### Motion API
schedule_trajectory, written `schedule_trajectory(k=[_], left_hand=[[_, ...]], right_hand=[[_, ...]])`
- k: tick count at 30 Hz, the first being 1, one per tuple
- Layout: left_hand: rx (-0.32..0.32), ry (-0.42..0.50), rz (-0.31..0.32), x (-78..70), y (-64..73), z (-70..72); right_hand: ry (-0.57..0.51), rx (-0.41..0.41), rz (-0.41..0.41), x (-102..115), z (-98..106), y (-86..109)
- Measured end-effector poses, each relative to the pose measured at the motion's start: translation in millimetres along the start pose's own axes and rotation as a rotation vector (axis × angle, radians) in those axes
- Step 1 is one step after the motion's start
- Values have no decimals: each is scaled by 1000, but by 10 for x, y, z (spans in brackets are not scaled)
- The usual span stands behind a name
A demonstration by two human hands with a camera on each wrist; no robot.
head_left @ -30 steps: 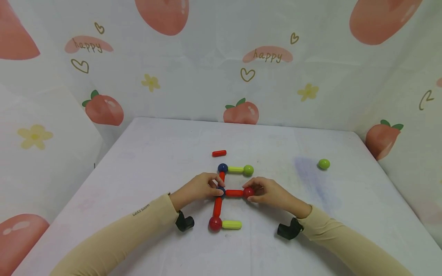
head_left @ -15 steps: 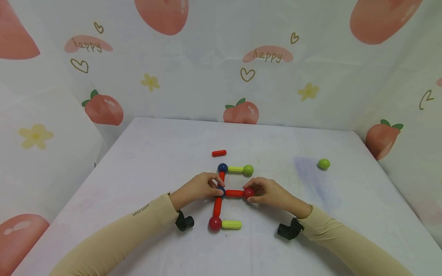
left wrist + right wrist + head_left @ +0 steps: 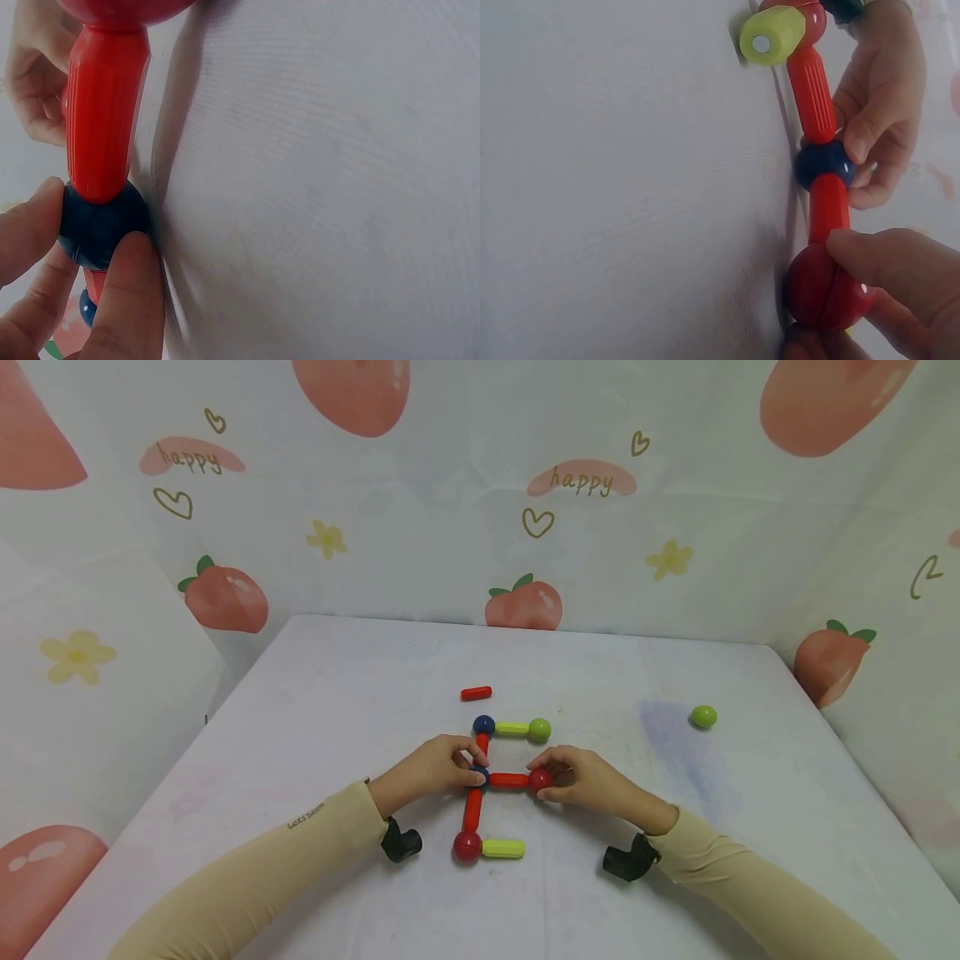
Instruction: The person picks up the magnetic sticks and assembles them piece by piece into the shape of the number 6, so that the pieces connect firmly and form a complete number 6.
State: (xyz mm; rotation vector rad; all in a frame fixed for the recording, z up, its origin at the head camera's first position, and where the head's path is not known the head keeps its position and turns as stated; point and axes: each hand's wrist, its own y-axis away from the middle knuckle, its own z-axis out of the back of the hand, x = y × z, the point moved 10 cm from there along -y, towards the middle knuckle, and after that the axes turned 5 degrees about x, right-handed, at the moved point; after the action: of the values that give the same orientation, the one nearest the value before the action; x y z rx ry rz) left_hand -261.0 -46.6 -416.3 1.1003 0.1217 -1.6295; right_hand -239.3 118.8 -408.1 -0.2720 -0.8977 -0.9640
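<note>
My left hand (image 3: 438, 764) pinches a dark blue ball (image 3: 101, 225) between thumb and fingers. From that ball one red rod (image 3: 472, 811) runs to a near red ball (image 3: 467, 847), and another, partly behind my fingers, reaches a far blue ball (image 3: 483, 726). A third red rod (image 3: 508, 781) points right to a second red ball (image 3: 829, 289), which the thumb and fingers of my right hand (image 3: 588, 779) hold. A yellow-green rod (image 3: 503, 849) with a metal end sticks out from the near red ball. Another yellow-green rod (image 3: 512, 728) joins the far blue ball to a green ball (image 3: 540, 730).
Beyond the joined pieces lies a loose red rod (image 3: 476, 693). A loose green ball (image 3: 703, 717) sits at the right on the white-covered table (image 3: 360, 668). Behind the table hangs a printed cloth (image 3: 435, 485) with fruit and flowers.
</note>
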Motion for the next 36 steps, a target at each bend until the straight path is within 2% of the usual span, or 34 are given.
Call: schedule_trajectory(k=[11,18,27,36], left_hand=[[1,-3,1,-3,-4,-3],[7,4,1,13,-20,-7],[11,4,11,18,-20,-3],[13,-4,2,1,-13,2]], right_hand=[[-17,1,5,-12,31,10],[-37,-18,-1,68,138,8],[-18,-74,50,338,460,-126],[19,-130,53,615,883,-462]])
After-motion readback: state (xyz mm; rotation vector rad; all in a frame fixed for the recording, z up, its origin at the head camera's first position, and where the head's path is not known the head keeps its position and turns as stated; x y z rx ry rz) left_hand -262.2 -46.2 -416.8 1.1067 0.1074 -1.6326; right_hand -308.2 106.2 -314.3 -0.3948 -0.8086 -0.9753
